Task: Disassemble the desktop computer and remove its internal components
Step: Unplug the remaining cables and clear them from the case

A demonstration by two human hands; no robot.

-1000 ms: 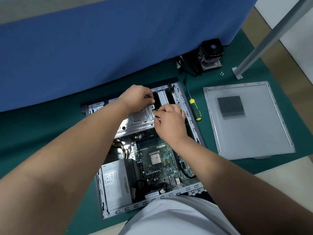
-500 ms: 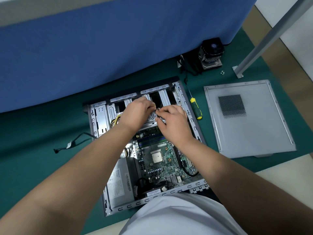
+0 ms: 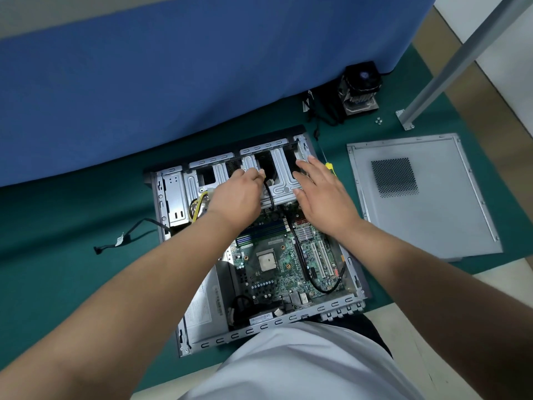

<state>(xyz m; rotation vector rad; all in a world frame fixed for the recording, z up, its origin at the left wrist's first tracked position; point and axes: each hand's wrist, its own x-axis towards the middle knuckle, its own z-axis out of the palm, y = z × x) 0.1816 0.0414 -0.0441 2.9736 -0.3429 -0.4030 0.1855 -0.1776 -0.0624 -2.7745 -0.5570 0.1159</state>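
Note:
An open desktop computer case (image 3: 173,194) lies flat on a green mat. Inside it sit the green motherboard (image 3: 277,264), a grey power supply (image 3: 204,307) at the near left and a silver drive cage (image 3: 281,174) at the far end. My left hand (image 3: 236,194) pinches the end of a black cable (image 3: 270,194) over the drive cage. My right hand (image 3: 320,192) hovers with fingers spread above the cage's right side, holding nothing.
A removed grey side panel (image 3: 427,197) lies to the right. A yellow-handled screwdriver (image 3: 330,166) lies by the case's right wall. A CPU cooler (image 3: 359,88), a few small screws (image 3: 378,120) and a metal post (image 3: 450,67) are at the back right; a loose cable (image 3: 127,235) lies left.
My right hand let go and opened, moving to the right. My left hand now holds the black cable end over the drive cage. The view shifted slightly.

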